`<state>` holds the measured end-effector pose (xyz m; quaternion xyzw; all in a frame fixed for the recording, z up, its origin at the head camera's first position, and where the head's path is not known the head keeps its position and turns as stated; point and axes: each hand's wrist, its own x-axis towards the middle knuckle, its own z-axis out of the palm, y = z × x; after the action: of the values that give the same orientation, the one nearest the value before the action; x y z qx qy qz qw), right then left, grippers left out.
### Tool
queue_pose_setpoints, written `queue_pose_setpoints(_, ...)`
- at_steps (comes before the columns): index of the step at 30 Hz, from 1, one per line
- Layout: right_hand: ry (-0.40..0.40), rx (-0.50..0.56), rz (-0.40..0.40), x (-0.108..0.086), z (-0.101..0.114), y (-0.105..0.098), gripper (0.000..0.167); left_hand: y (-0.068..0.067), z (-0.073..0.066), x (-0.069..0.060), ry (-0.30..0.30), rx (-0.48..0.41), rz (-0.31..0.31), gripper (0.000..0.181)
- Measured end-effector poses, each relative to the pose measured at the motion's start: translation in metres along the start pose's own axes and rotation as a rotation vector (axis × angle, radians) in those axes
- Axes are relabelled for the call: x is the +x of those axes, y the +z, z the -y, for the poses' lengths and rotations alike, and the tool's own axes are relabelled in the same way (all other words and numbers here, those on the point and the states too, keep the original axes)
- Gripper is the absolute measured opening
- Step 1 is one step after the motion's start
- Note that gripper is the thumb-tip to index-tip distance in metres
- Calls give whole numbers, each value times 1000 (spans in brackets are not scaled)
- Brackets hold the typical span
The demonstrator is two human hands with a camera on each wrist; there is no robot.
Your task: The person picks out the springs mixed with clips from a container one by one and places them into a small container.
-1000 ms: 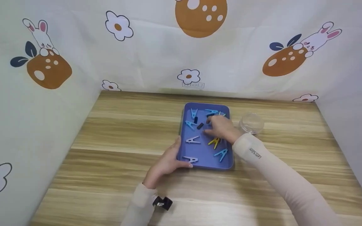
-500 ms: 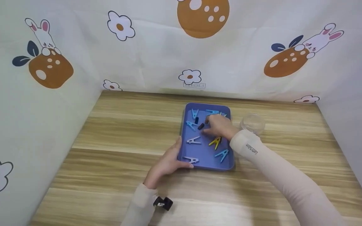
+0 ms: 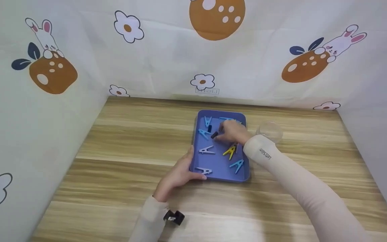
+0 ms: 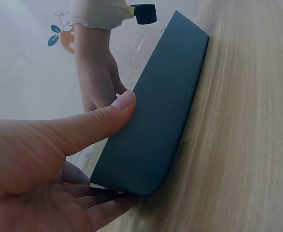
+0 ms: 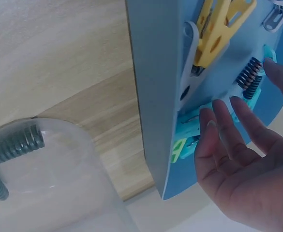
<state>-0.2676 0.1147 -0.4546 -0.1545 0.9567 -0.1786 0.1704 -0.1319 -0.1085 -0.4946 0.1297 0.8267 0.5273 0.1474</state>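
My left hand (image 3: 179, 170) holds the near left corner of a blue tray (image 3: 222, 173); in the left wrist view its thumb lies on the outer wall. Over the far half of the tray is my right hand (image 3: 233, 131), fingers apart and thumb tip close beside a black coil spring (image 5: 249, 72). Whether the thumb touches that spring I cannot tell. A second black spring (image 3: 209, 128) lies just beyond. Around the hand are plastic clothespins: a yellow one (image 3: 229, 153), a pale one (image 3: 207, 150) and several blue ones. The hand partly hides those at the far right.
A clear round container (image 3: 270, 130) stands on the wooden table right of the tray, beside my right wrist. Dark springs (image 5: 16, 144) show in it in the right wrist view. Patterned cloth walls (image 3: 153, 64) enclose the table at the back and sides.
My right hand has shifted slightly left, its thumb and fingers coming up to the black spring in the tray. The left hand and the tray stay in place.
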Motion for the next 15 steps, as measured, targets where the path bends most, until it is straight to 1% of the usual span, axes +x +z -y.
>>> queue_pose_setpoints(3, 2, 20, -4, 1, 0, 2, 53, 0, 0, 0, 8, -3, 1, 117)
queue_pose_setpoints(7, 13, 21, -21, 3, 0, 6, 51, 0, 0, 0, 23, -6, -2, 117)
queue_pose_setpoints(11, 42, 43, -37, 5, 0, 10, 49, 0, 1, 0, 17, 2, 1, 118)
queue_pose_setpoints(15, 57, 52, -73, 7, 0, 14, 46, 0, 1, 0, 9, 10, 1, 118)
